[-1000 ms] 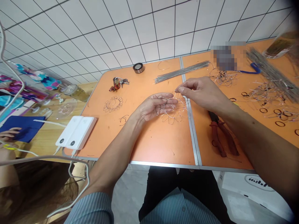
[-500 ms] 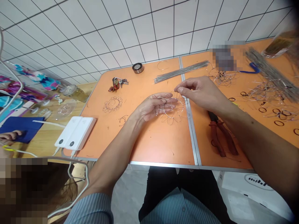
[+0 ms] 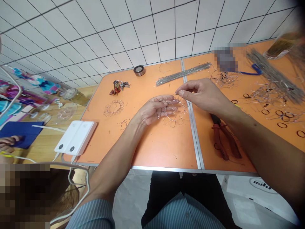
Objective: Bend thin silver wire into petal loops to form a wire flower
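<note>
Holding wire ring (image 3: 175,120) | orange table (image 3: 152,146), silver seam (image 3: 194,136) | white tiled wall (image 3: 133,31)

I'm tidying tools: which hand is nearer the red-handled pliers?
Right. The right hand is just beyond and slightly left of the red-handled pliers; the left hand is farther off to their left.
</note>
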Available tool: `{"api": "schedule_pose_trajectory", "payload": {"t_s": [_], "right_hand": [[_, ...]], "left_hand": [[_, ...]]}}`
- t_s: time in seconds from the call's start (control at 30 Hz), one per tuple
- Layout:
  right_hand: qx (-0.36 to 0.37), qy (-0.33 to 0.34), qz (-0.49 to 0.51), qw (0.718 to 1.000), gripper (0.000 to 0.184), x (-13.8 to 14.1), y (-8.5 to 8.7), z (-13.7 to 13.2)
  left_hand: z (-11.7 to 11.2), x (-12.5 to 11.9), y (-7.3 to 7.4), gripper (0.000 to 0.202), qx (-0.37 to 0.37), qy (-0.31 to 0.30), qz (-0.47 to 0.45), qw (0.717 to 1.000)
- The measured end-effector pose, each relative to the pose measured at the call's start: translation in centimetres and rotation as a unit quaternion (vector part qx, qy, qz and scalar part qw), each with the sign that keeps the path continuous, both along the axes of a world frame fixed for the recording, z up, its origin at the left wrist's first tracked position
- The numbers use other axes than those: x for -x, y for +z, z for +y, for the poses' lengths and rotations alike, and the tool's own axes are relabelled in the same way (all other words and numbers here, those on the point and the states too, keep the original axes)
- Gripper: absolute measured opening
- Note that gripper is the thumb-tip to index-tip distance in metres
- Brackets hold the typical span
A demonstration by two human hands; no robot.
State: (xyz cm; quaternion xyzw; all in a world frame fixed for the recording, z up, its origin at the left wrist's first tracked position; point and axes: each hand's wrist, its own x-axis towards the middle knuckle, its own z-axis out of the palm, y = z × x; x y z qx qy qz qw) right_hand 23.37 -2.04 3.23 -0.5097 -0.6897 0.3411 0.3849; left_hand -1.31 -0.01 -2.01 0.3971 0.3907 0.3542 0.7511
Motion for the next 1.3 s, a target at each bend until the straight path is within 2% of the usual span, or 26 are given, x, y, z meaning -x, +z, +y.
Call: {"api": "schedule_pose_trajectory", "payload": {"t_s": [0.87,1.3], "right_hand": [[-0.009,0.007,0.001,1.0,0.013,0.0,0.55,-0.32],[-0.017,0.001,0.009,1.0,0.006,0.06,0.27,-0.06]], "left_hand": [[-0.06,-0.01,-0.01,0.02,-0.006,-0.003,-0.003,1.0],[0.12,0.06,-0.18,0.023,0.001,-0.005,-0.009,1.0]]}}
